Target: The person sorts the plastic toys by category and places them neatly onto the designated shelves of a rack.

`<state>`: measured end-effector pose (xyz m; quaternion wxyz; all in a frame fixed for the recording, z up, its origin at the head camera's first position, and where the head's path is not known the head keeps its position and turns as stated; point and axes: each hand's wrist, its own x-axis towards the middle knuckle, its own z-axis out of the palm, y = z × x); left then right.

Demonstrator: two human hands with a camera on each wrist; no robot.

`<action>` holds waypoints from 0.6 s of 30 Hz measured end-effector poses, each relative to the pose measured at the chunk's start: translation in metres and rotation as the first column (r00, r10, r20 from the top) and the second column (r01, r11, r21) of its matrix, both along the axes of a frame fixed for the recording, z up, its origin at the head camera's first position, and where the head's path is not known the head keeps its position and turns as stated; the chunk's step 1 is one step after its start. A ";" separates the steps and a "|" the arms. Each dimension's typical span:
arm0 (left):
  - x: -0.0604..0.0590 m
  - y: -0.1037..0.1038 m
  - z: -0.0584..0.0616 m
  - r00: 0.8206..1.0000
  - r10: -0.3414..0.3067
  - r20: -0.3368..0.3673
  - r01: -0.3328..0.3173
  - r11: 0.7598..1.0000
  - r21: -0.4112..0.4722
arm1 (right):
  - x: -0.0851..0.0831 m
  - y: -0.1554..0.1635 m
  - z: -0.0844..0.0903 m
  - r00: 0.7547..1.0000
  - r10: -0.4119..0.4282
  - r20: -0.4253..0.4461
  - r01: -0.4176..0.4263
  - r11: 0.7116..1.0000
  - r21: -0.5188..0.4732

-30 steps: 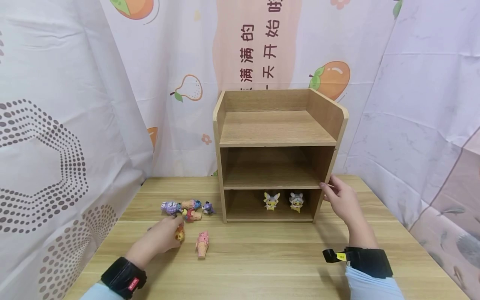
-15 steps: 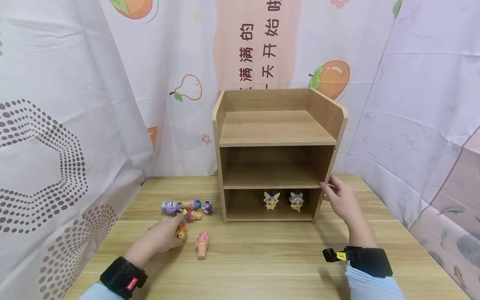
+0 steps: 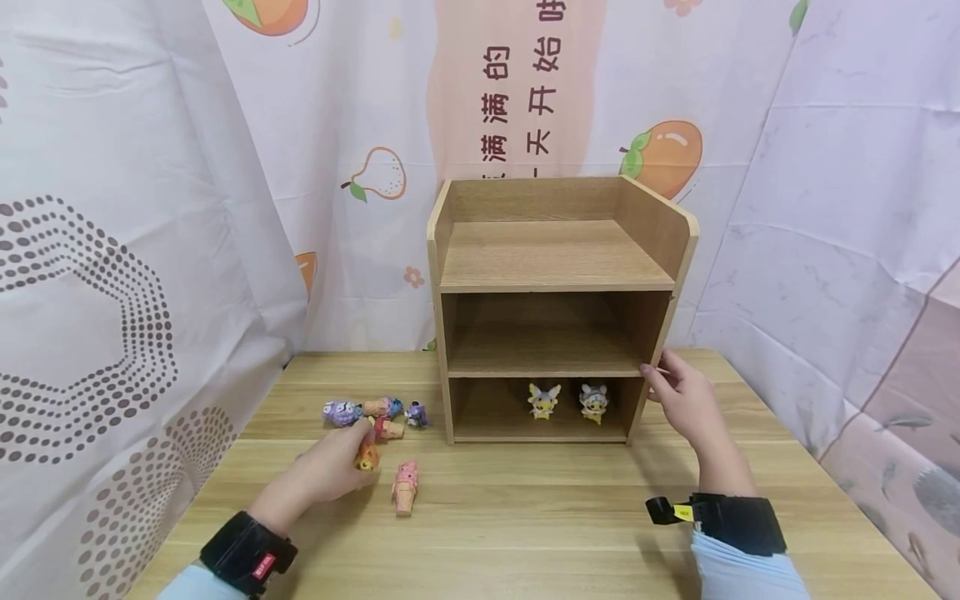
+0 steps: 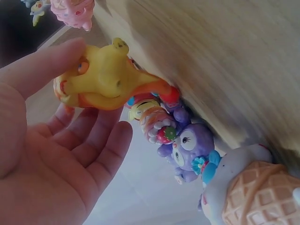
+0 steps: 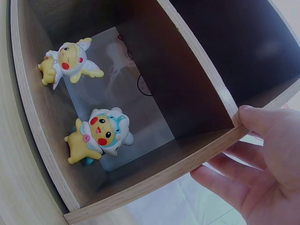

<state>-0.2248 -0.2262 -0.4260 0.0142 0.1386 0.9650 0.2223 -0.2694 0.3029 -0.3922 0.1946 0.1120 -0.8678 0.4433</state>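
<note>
Between the thumb and fingers of my left hand (image 3: 330, 467) is a yellow and orange toy figurine (image 4: 105, 77), its underside turned to the left wrist camera. A pink figurine with a cone-shaped base (image 3: 405, 489) lies on the table just right of that hand. Several more lie beyond it, among them a purple one (image 4: 193, 143) with big white eyes. My right hand (image 3: 686, 400) grips the right side panel of a wooden shelf (image 5: 201, 157), thumb on the front edge by the middle board and fingers along the outside.
Two yellow figurines in white hooded outfits stand in the shelf's bottom compartment: one with long ears (image 5: 70, 61) and one with a blue-trimmed hood (image 5: 101, 133). The wooden table (image 3: 525, 533) is bounded by printed curtains (image 3: 360, 100) at the back and sides.
My left hand has shifted slightly right and away from me with the yellow and orange figurine. My right hand stays on the shelf's side panel.
</note>
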 end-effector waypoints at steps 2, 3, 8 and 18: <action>-0.001 0.000 0.001 1.000 0.000 -0.013 0.000 1.000 0.006 | 0.000 0.000 0.000 1.000 0.002 0.001 -0.002 1.000 -0.002; -0.002 0.001 0.001 1.000 0.001 -0.017 -0.001 1.000 0.008 | 0.000 0.001 0.000 1.000 0.006 -0.001 -0.006 1.000 -0.002; -0.003 0.002 0.006 0.999 0.005 -0.050 -0.005 1.000 0.018 | -0.001 0.001 0.000 1.000 0.015 -0.004 -0.015 1.000 0.001; -0.003 0.004 0.010 0.995 -0.019 -0.095 0.025 0.998 0.057 | 0.000 0.002 -0.001 1.000 0.010 -0.006 -0.010 1.000 -0.007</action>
